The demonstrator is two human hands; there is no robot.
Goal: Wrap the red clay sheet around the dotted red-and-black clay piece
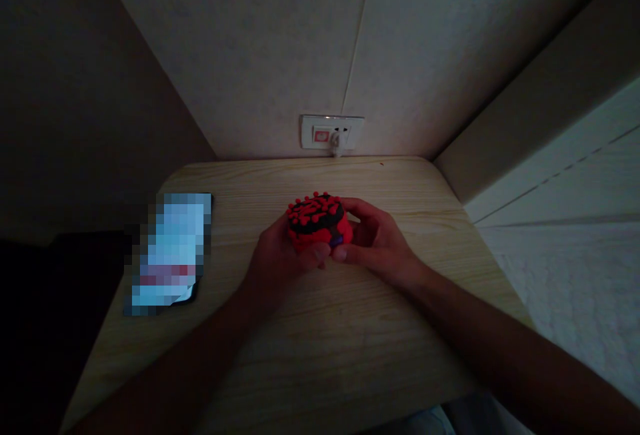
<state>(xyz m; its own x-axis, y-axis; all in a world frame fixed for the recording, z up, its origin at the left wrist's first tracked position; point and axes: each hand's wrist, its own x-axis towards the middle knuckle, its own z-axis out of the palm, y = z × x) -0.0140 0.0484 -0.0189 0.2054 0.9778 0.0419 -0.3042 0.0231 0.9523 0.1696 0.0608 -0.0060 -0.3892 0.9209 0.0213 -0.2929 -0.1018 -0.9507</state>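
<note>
Between my two hands is a small round, cake-like model (316, 218) in red and black, with red dots round its top edge, red squiggles on the black top and a purple patch low on its front. My left hand (277, 255) wraps round its left side, the thumb lying across the front. From the right, my right hand (377, 238) grips it with the thumb near the purple patch and the fingers curled behind. The model's underside and back are hidden.
A phone (173, 241) with a lit, blurred screen lies on the left of the wooden table (325, 355). On the wall behind, a socket plate (307, 131) has a clear plug (335, 143) in it. A pale quilted surface (575, 308) lies beyond the table's right edge.
</note>
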